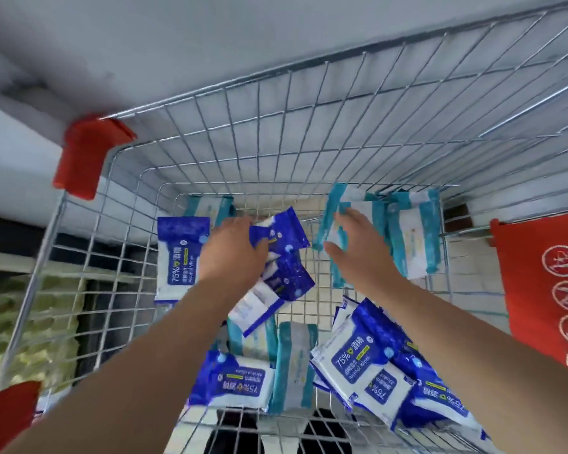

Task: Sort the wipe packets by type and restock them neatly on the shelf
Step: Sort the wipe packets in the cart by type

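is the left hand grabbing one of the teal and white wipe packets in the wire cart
No, the left hand grips dark blue plastic wipe packets; the teal-and-white packets lie further right in the wire cart.

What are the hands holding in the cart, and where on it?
Left hand grips a dark blue packet by its left end. Right hand touches a teal packet; hold unclear.

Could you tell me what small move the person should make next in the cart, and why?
Probably close the right hand on the teal packets it touches and lift them: the left hand already grips blue alcohol wipe packets, so each hand would carry one type out of the mixed wire cart.
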### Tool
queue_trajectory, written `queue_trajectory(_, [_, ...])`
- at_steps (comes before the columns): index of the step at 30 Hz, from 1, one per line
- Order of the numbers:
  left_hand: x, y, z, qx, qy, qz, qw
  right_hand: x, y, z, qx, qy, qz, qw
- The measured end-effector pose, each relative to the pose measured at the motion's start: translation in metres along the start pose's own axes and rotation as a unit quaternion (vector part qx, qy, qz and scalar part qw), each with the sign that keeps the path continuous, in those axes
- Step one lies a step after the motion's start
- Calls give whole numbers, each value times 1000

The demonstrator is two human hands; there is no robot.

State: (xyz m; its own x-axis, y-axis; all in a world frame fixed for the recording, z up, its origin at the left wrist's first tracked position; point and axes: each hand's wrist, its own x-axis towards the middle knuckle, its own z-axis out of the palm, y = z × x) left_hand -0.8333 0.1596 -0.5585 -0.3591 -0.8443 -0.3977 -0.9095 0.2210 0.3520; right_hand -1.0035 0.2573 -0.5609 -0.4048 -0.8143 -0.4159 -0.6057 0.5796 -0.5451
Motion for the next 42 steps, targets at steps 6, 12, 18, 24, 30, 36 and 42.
queue_trajectory(6, [34, -75, -32, 74, -23, 40, 996, 24, -66, 45, 14, -33, -38, 999])
queue_trajectory(12, [49, -88, -38, 101, -100, 14, 990, 32, -81, 74, 26, -80, -2, 996])
queue_trajectory(18, [29, -101, -45, 114, -110, 34, 987, 10, -77, 92, -24, -129, 45, 990])
queue_trajectory(24, [26, -104, -61, 138, -153, 66, 976, 2, -76, 97, 81, -124, 100, 984])
queue_trajectory(30, [15, -93, -59, -59, -202, 78, 975, 9, -49, 59, 135, 8, 117, 984])
queue_trajectory(36, [19, -75, -21, -12, -200, 104, 974, 17, -31, 40, 137, 53, 114, 983])
queue_trajectory(42, [26, -68, -6, 104, -156, 157, 970, 34, -30, 51, 187, 8, 129, 974])
